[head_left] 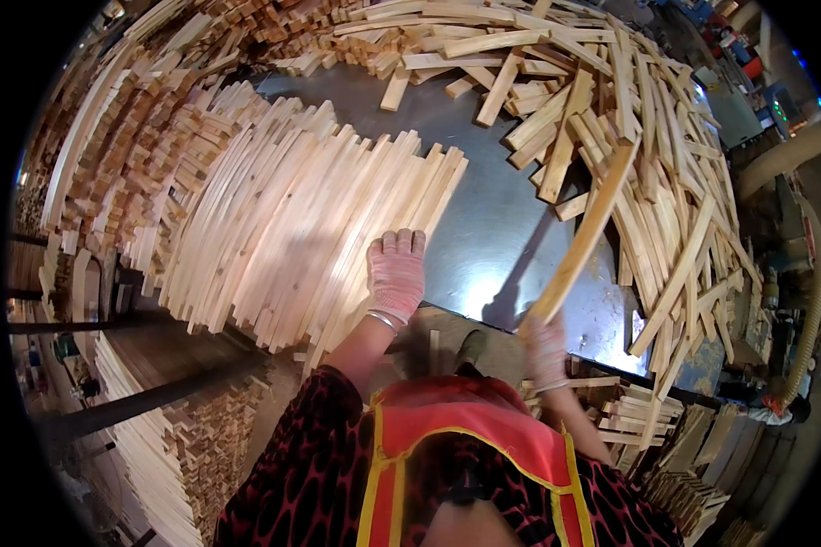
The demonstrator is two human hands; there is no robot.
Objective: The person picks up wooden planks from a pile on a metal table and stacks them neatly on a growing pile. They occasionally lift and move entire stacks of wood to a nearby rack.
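Observation:
My left hand (398,275), in a pinkish knitted glove, lies flat over the right part of a row of pale wooden strips (287,214). Its fingers point away from me, and a metal bangle circles the wrist. The strips lie side by side, their ends uneven. In my right hand (547,354), gloved too and smeared by motion, is the near end of a long wooden strip (588,237). That strip slants up and to the right above the metal tabletop (470,214), casting a shadow on it. Its far end overlaps a jumbled pile of loose strips (652,173).
Stacked strips (123,155) rise along the left. More loose wood (483,41) lies across the far side. Below the table's near edge, strips are stacked at lower left (196,438) and lower right (643,415). A ribbed hose (812,301) hangs at far right.

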